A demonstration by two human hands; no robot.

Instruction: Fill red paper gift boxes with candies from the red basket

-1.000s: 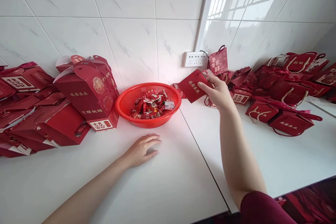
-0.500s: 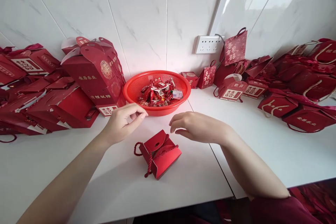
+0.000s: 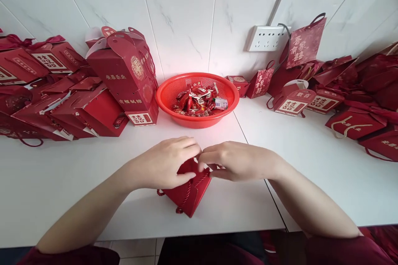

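Observation:
A small red gift box (image 3: 182,192) with a twisted red cord (image 3: 187,193) lies on the table between my hands. My left hand (image 3: 164,163) comes over its upper left side, with thumb and fingers closed about the top flap. Against its upper right edge, near the cord, are the bent fingers of my right hand (image 3: 241,161). The two sets of fingertips meet at the top of the box and hide part of the flap.
Behind my hands stands a red plastic basket (image 3: 199,122) of wrapped sweets. Tall red boxes (image 3: 121,76) and a pile of red boxes (image 3: 102,112) are at the left. More red boxes (image 3: 292,101) stand at the right, below a white power socket (image 3: 269,38).
Both hands have come down onto the gift box, the left moving right and closing over the flap. The box's top now looks more closed. The camera view has shifted slightly.

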